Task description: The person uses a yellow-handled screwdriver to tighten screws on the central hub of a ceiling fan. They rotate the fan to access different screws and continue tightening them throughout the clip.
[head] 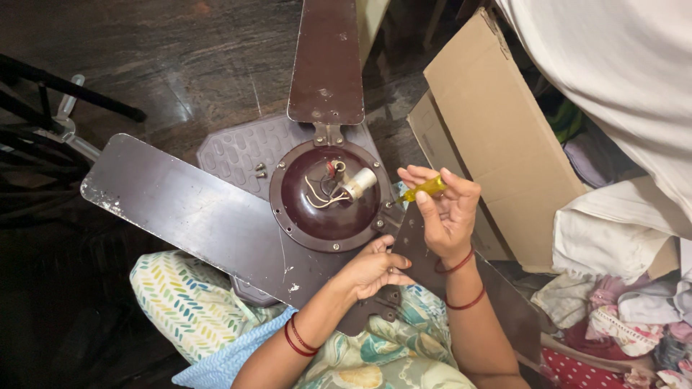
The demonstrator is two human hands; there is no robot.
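A yellow-handled screwdriver (425, 190) is pinched in the right hand (447, 209), its tip down at the rim of the brown ceiling fan motor (328, 198) resting over the person's lap. The left hand (371, 270) grips the blade bracket below. A cardboard box (490, 122) stands just beside them.

ceiling fan (328, 194): brown, three blades, motor housing face up on lap | screwdriver (425, 189): yellow handle, tilted, tip at housing rim
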